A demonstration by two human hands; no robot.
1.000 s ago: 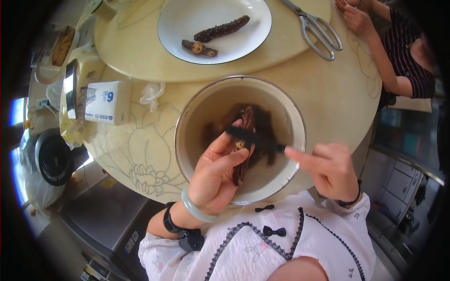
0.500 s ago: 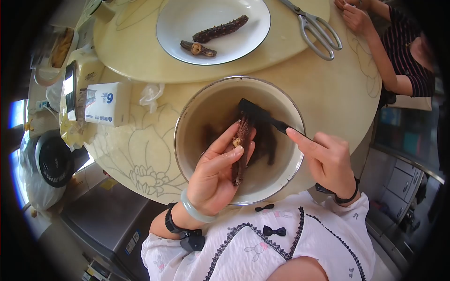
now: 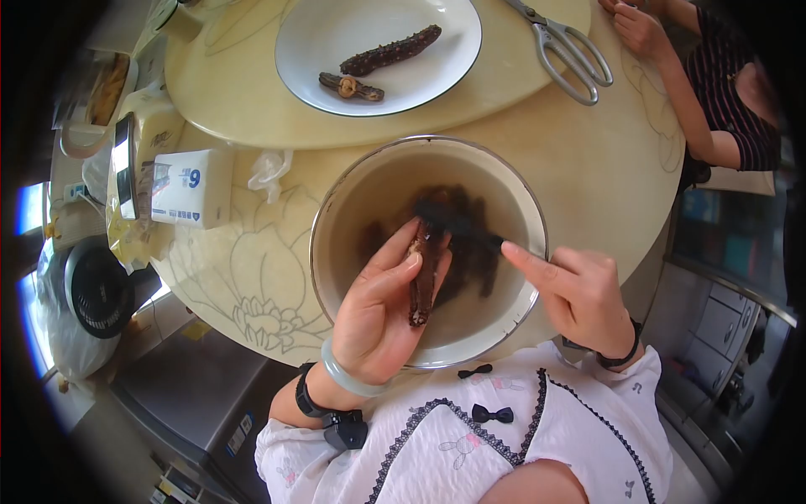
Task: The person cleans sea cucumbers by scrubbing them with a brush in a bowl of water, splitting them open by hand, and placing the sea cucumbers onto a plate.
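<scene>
My left hand (image 3: 369, 311) is closed around a dark brown sea cucumber (image 3: 422, 290), holding it lengthwise over a cream basin (image 3: 510, 185) of murky water. In my right hand (image 3: 583, 294) is the handle of a black brush (image 3: 466, 228), index finger stretched along it. The brush head lies against the far end of the sea cucumber, at the water. More dark sea cucumbers (image 3: 478, 273) lie blurred under the water. Beyond the basin, a white plate (image 3: 306, 38) bears a long spiky sea cucumber (image 3: 390, 52) and a shorter, curled one (image 3: 351, 86).
Metal scissors (image 3: 536, 18) lie right of the plate on the raised round tabletop (image 3: 227, 109). A tissue pack (image 3: 191, 189), a crumpled clear plastic bag (image 3: 269, 172) and a phone (image 3: 124, 164) are at the left. Another person's hand (image 3: 640, 34) rests at the far right table edge.
My right hand and the brush have moved slightly left and down, and the brush head sits lower toward the water. The held sea cucumber has turned a little in my left hand.
</scene>
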